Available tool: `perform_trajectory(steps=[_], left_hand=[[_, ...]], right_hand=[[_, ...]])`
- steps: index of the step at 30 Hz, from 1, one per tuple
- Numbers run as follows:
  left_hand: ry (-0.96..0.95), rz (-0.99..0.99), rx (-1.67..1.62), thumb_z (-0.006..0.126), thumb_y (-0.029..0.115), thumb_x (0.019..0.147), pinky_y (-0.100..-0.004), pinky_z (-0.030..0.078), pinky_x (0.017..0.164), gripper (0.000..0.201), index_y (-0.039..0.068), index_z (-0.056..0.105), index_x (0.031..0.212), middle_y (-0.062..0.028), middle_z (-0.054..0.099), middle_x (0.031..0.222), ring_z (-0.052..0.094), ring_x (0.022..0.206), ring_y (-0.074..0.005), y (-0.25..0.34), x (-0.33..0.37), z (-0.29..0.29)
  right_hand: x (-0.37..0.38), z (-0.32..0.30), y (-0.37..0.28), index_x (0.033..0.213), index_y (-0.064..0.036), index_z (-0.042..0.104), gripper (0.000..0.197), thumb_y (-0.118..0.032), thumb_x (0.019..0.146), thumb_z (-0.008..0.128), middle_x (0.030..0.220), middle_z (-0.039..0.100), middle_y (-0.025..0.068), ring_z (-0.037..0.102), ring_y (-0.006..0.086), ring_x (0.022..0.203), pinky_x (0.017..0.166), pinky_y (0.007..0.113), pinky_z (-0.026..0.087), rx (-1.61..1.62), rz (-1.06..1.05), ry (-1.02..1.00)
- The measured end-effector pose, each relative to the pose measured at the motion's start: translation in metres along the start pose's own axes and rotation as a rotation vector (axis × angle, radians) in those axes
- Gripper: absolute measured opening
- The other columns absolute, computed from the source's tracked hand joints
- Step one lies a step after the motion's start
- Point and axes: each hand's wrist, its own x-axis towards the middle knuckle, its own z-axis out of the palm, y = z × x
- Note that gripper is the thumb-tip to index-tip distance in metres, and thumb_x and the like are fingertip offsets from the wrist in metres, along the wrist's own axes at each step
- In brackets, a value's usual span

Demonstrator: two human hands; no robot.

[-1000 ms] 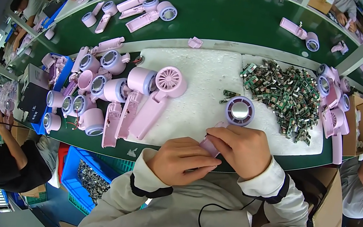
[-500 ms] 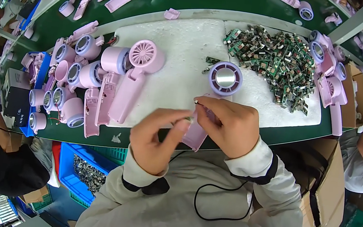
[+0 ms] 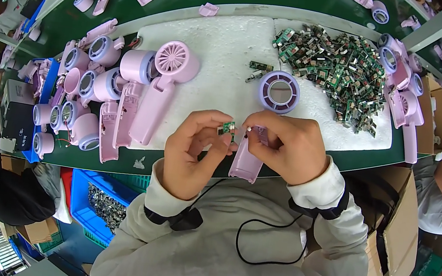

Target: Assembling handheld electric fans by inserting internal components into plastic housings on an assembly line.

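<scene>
My left hand [image 3: 191, 153] pinches a small green circuit board [image 3: 228, 128] between thumb and fingertips. My right hand [image 3: 294, 149] is closed on a tiny white piece [image 3: 249, 129], too small to name surely. Under the right fingers lies an open pink handle shell [image 3: 247, 164] of a handheld fan, its upper part partly hidden. Just beyond sits the round fan head [image 3: 279, 92], with a lilac rim and a shiny centre. Two loose boards [image 3: 261, 66] lie on the white foam sheet [image 3: 228, 52] beside the head.
A heap of circuit boards [image 3: 338, 70] covers the foam at the right. Pink fans and shells [image 3: 153, 110] crowd the left, with more fan parts [image 3: 403, 97] at the right edge. A blue crate [image 3: 80, 205] stands below left, a cardboard box [image 3: 398, 241] below right. Co-workers sit on both sides.
My left hand has turned and opened its grip slightly, bringing the board into plain view. The right hand has shifted a little right, still pinching. The view has moved slightly.
</scene>
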Motion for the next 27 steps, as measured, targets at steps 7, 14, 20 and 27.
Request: perform_trajectory(steps=[7,14,20,27], left_hand=[[-0.198,0.147,0.311,0.062,-0.011,0.092,-0.0292,0.053,0.09,0.032,-0.004,0.058,0.123,-0.0109,0.069,0.109,0.068,0.098,-0.0156,-0.003,-0.005,-0.005],[-0.173,0.104,0.263,0.062,-0.012,0.092,-0.0284,0.053,0.09,0.032,-0.004,0.058,0.123,-0.0103,0.069,0.109,0.067,0.1,-0.0147,-0.004,-0.008,-0.003],[-0.184,0.089,0.273,0.063,-0.011,0.092,-0.0277,0.053,0.09,0.033,-0.004,0.058,0.125,-0.0104,0.069,0.11,0.067,0.101,-0.0138,-0.004,-0.01,-0.003],[-0.224,0.102,0.24,0.064,-0.01,0.094,-0.028,0.053,0.089,0.033,-0.005,0.06,0.127,-0.0104,0.07,0.11,0.068,0.1,-0.0154,0.001,-0.003,-0.006]], right_hand=[[0.009,-0.009,0.012,0.108,-0.0111,0.073,0.03,-0.005,0.079,0.074,0.073,0.065,0.0048,0.065,0.0231,0.06,0.055,0.036,0.052,-0.086,-0.212,-0.136],[0.013,-0.02,0.014,0.109,-0.0121,0.073,0.029,-0.006,0.082,0.072,0.075,0.066,0.0057,0.066,0.0267,0.065,0.057,0.038,0.053,-0.146,-0.324,-0.228],[0.005,-0.014,0.016,0.107,-0.0103,0.075,0.025,-0.005,0.082,0.074,0.075,0.069,0.0062,0.067,0.0247,0.063,0.056,0.035,0.053,-0.112,-0.318,-0.191],[0.0,0.008,-0.002,0.096,-0.0039,0.078,0.013,-0.006,0.083,0.08,0.075,0.072,0.0076,0.066,0.0175,0.06,0.056,0.03,0.051,0.122,0.096,0.113]])
